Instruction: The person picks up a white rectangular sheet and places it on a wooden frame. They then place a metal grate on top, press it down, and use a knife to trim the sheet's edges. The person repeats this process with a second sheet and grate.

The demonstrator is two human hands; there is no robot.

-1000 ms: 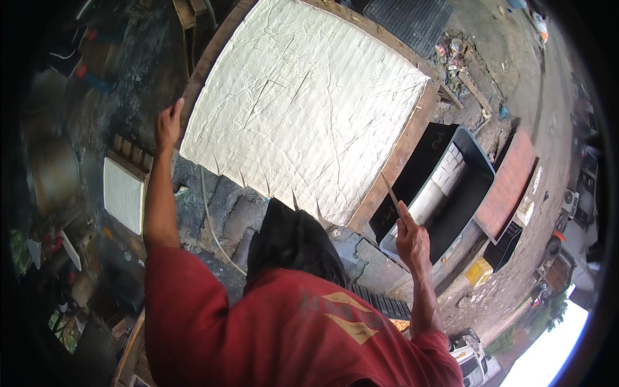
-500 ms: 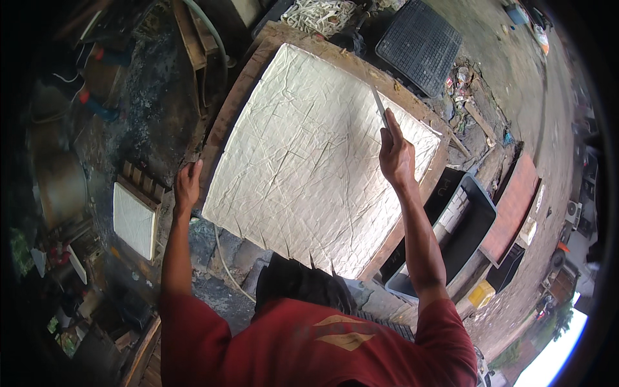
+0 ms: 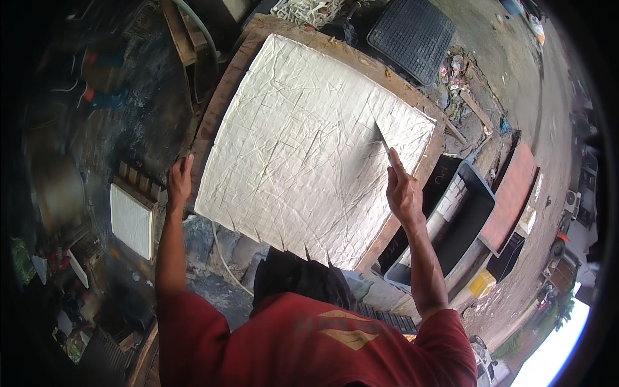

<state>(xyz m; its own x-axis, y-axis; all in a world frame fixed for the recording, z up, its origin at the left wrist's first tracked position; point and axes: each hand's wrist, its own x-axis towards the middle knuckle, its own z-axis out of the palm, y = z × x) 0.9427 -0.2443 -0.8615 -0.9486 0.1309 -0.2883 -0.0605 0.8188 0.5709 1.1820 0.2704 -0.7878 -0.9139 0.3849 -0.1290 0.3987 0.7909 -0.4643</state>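
Note:
A large square white slab [image 3: 290, 161], which looks like tofu, lies on a wooden board [image 3: 222, 97] before me. Its surface is creased, with thin cut lines across it and several slits along the near edge. My right hand [image 3: 405, 193] grips a knife [image 3: 382, 137] by its handle. The narrow blade points away from me over the slab's right part, its tip at the surface; how deep it goes I cannot tell. At the board's left edge, the fingers of my left hand [image 3: 180, 179] are closed on the wood.
Right of the board stands a grey plastic bin [image 3: 487, 200] with white blocks [image 3: 445, 209] in it. Behind is a black crate [image 3: 412, 39]. A smaller white slab [image 3: 131, 222] sits at the left. A hose [image 3: 225, 261] runs below the board, and a reddish board [image 3: 512, 200] lies farther right.
My right hand has drawn the knife nearer to me, from the slab's far right edge to over its right part. My left hand stays at the board's edge. The view has shifted slightly.

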